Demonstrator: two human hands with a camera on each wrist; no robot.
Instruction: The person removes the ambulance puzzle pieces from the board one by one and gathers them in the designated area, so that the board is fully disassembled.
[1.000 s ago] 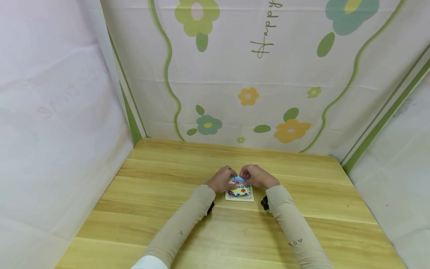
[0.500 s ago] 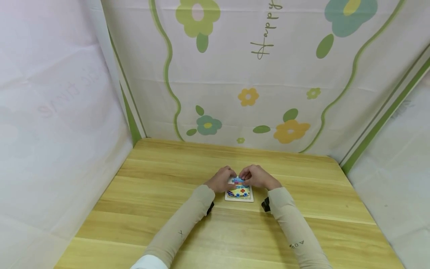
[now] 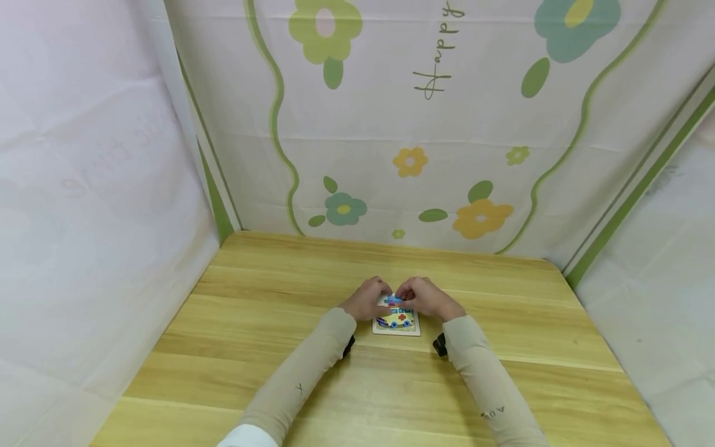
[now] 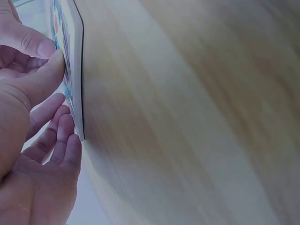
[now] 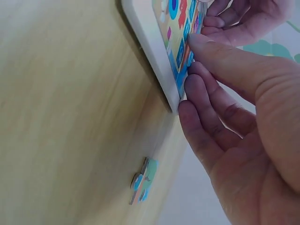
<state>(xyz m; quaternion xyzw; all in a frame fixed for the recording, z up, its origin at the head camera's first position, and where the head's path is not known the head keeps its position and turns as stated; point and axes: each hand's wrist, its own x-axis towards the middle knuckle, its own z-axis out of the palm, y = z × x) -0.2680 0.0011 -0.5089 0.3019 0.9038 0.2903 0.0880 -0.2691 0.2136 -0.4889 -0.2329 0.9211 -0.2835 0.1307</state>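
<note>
A small jigsaw puzzle board [image 3: 396,331] with a pale frame and a yellow ambulance picture lies on the table. My left hand [image 3: 368,299] holds it at the left, thumb on the picture and fingers curled at the far edge. At the upper right, my right hand [image 3: 427,297] pinches a blue puzzle piece [image 5: 190,58] between thumb and fingertips, against the board's top part. Both thumbs come close together over the picture. The fingers partly cover the top of the puzzle, so the piece's exact seating cannot be told.
A small stack of loose green, blue and orange puzzle pieces [image 5: 144,180] lies on the table beyond the board in the right wrist view; the hands hide it from the head view. The wooden table [image 3: 290,273] meets a flower-printed cloth wall [image 3: 357,124] at the back.
The right fingers have shifted slightly left over the blue piece and cover more of it. The left hand keeps its hold, and the board stays nearly where it was.
</note>
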